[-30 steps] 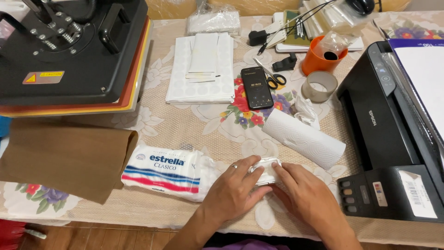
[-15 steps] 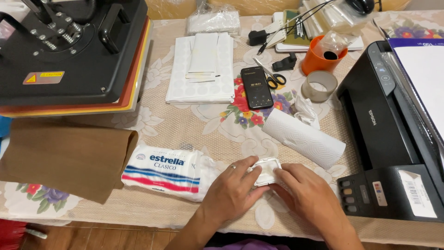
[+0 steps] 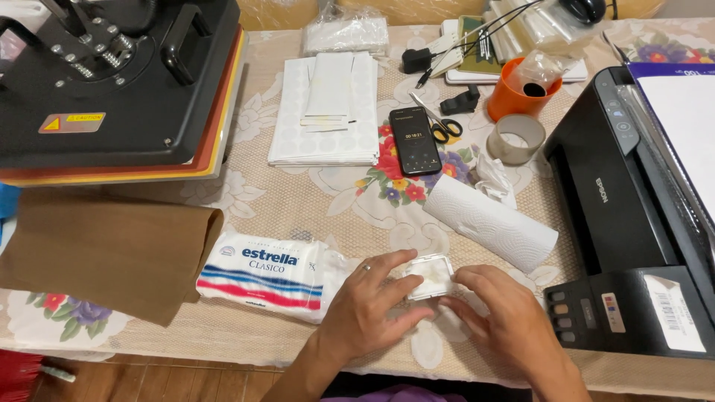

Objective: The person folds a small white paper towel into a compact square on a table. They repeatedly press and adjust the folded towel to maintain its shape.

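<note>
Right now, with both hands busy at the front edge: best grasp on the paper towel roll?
Take the paper towel roll across its middle, from above. It lies on its side, slanting from upper left to lower right, so fingers should close across the long axis. Its upper-left end touches crumpled paper; the lower-right end nears the black printer, so ends look cramped. The left hand and right hand stay clear below.

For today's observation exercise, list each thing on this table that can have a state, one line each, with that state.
Left hand: gripping the small white pad.
Right hand: touching the pad's right edge.
Small white pad: held between both hands.
Phone: screen lit, lying flat.
Paper towel roll: lying on its side.
Scissors: closed.
Heat press: closed.
Cotton pack: torn open at the right.
</note>
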